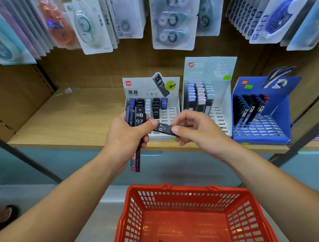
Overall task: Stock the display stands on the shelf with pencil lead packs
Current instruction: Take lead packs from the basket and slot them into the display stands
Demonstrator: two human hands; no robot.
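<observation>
Left hand [127, 135]: grips a bunch of pencil lead packs [137, 119], upright, in front of the white display stand [173, 111].
Right hand [195, 128]: pinches one black 0.7 pack [163, 129], lying sideways between both hands.
Shelf [64, 120]: three stands, side by side.
Red basket [191, 215]: below the hands.

Left hand [127, 135]: grips bunch of lead packs [137, 119], upright. Right hand [193, 130]: pinches single black pack [163, 129], tilted. Wooden shelf [64, 120]: white stand [170, 109], pale stand [225, 100], blue stand [275, 133]. Red basket [190, 192] below.
</observation>
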